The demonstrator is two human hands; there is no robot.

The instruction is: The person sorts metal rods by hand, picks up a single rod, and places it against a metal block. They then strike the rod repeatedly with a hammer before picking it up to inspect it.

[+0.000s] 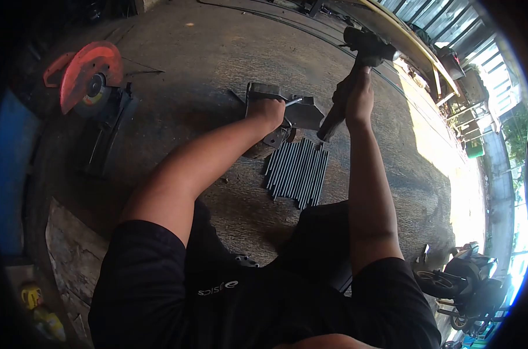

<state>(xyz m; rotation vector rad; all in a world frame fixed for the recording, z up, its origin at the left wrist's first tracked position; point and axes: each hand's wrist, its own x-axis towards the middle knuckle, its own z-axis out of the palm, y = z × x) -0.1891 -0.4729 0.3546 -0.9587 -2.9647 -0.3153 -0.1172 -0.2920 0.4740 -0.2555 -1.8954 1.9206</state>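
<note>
My right hand (pixel 360 104) is closed around the handle of a hammer (pixel 369 49), which is raised with its head up and away from me. My left hand (pixel 267 113) is a fist on a thin metal rod (pixel 295 101), whose end pokes out to the right. That fist rests at a dark steel fixture (pixel 306 116) with angled plates, and hides part of it. Just below, a row of several thin metal rods (pixel 299 171) lies side by side on the ground, close to my knees.
A cut-off saw with a red guard (pixel 104 58) stands at the left. Long bars or cables (pixel 275 17) run across the far ground. A motorcycle (pixel 470 285) is parked at the lower right. Sunlit racks and clutter (pixel 459 116) line the right edge.
</note>
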